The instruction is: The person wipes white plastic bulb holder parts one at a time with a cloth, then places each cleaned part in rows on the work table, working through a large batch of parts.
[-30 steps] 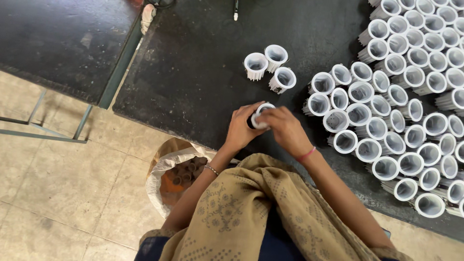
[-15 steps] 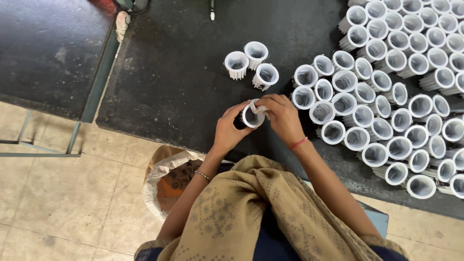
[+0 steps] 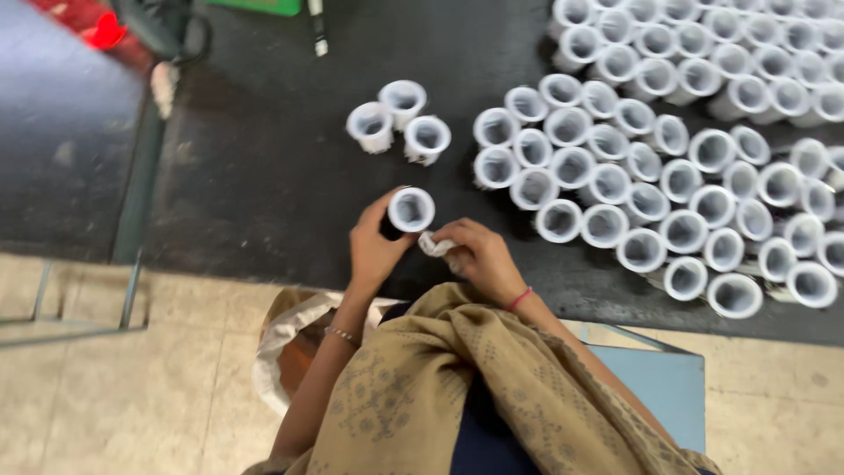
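**Wiping one cup at the bench**

Dark matte worktable (image 3: 264,176), tiled floor below. Left hand (image 3: 374,251) wraps fingers round a small white ribbed plastic cup (image 3: 411,209), mouth up, just above table edge. Right hand (image 3: 479,259) pinches a crumpled white scrap (image 3: 433,244) touching cup's side. Prob. cleaning/trimming step; next needs a steady grip & turning cup. Three like cups (image 3: 400,123) beyond hands; big packed batch (image 3: 668,167) to right, crowding that side.

Dark surface (image 3: 264,202) bearing a large cluster of white ribbed cups (image 3: 668,167) and, apart to its left, three more cups (image 3: 400,123). Below, tiled floor (image 3: 105,396), a sack (image 3: 286,343) and a blue stool (image 3: 659,387).
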